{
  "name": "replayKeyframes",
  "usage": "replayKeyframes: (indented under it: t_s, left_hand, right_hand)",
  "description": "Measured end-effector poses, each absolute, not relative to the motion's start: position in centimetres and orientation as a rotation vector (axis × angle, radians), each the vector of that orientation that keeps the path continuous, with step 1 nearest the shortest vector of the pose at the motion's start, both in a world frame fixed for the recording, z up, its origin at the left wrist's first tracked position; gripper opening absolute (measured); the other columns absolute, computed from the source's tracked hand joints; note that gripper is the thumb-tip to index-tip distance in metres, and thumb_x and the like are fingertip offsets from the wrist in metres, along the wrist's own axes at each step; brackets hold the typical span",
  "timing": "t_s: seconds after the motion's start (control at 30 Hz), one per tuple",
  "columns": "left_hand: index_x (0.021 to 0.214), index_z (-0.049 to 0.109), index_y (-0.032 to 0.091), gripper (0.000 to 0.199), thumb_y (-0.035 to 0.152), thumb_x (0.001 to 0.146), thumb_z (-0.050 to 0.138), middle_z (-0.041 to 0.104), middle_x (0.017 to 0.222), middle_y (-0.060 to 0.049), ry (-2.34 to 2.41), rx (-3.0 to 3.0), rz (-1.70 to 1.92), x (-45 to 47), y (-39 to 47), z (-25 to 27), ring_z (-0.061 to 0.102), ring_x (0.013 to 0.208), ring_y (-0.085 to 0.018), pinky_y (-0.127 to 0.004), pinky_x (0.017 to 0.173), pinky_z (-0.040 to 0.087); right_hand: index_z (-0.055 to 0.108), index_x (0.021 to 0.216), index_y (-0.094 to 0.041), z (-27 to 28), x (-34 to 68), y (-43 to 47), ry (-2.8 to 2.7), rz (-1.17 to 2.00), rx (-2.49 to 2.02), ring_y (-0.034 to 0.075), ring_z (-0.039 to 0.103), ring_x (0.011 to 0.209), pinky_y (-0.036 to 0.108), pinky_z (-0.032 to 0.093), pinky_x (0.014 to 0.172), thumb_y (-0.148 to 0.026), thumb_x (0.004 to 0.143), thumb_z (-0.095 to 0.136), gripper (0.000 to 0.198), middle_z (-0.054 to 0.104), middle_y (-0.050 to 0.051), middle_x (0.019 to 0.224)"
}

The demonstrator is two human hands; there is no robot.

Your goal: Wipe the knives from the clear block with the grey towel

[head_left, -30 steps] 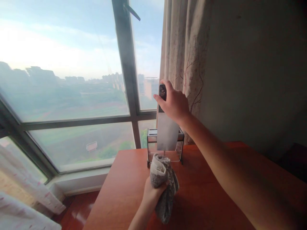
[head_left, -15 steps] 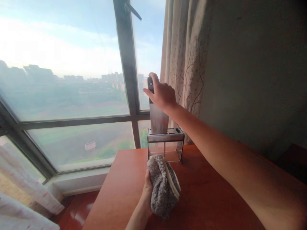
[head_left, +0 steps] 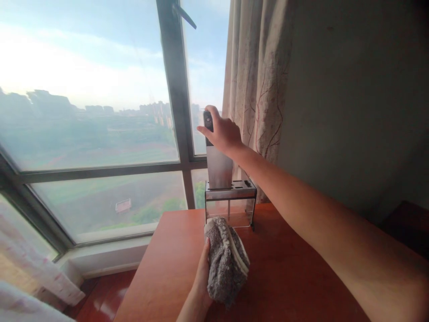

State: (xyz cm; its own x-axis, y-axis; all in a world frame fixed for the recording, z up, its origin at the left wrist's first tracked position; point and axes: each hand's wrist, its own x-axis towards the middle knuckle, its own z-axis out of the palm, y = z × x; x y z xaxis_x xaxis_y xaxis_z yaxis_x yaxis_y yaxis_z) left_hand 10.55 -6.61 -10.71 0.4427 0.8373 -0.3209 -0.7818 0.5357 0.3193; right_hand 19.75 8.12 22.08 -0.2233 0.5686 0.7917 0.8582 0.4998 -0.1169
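A broad-bladed cleaver (head_left: 219, 166) stands upright at the top of a knife holder (head_left: 231, 195) with clear sides and a slotted metal top. The lower edge of its blade meets the slots; how deep it sits I cannot tell. My right hand (head_left: 224, 133) is on the cleaver's dark handle, fingers curled over it from the right and the thumb stretched out to the left. Lower down, just in front of the holder, my left hand (head_left: 203, 279) grips a bunched grey cloth (head_left: 225, 264) with a pale edge band. Most of its fingers are hidden behind the cloth.
The holder stands near the far edge of a reddish-brown table (head_left: 167, 264). Behind it are a large framed window (head_left: 100, 170) and a beige curtain (head_left: 248, 80). A dark wall (head_left: 348, 98) lies to the right, and a light curtain (head_left: 36, 268) hangs at the lower left.
The view has shifted slightly, so everything sits a little further left. Both hands keep their holds, and the cleaver remains at the holder's top with hardly any visible movement.
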Motion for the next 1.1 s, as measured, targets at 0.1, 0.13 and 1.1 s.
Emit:
replayKeyframes:
  t_s: [0.1,0.13,1.1]
  left_hand:
    - [0.107,0.069,0.005,0.054,0.053,0.084,0.056,0.076,0.092,-0.016,0.503,0.140,1.040,10.6,-6.5,-11.0,0.067,0.101,-0.032,-0.041,0.103,0.040]
    - [0.106,0.069,0.006,0.053,0.052,0.084,0.056,0.077,0.090,-0.015,0.510,0.144,1.041,10.7,-6.6,-11.1,0.068,0.100,-0.032,-0.041,0.103,0.040]
    - [0.130,0.053,0.004,0.064,0.047,0.084,0.058,0.076,0.094,-0.016,0.507,0.123,0.979,10.9,-7.0,-10.3,0.068,0.099,-0.034,-0.046,0.102,0.039]
  right_hand:
    - [0.035,0.137,-0.020,22.2,19.7,8.5,-1.923,-0.441,-1.167,0.031,0.063,0.089,0.041,0.047,0.075,-0.049,0.091,0.049,0.055,0.064,0.012,0.097]
    - [0.036,0.136,-0.020,22.2,19.7,8.5,-1.915,-0.440,-1.169,0.031,0.063,0.089,0.041,0.047,0.074,-0.048,0.091,0.050,0.055,0.064,0.011,0.097]
    - [0.041,0.132,-0.021,16.9,21.2,9.3,-1.784,-0.288,-1.280,0.027,0.065,0.087,0.034,0.047,0.072,-0.053,0.087,0.052,0.056,0.070,0.009,0.100]
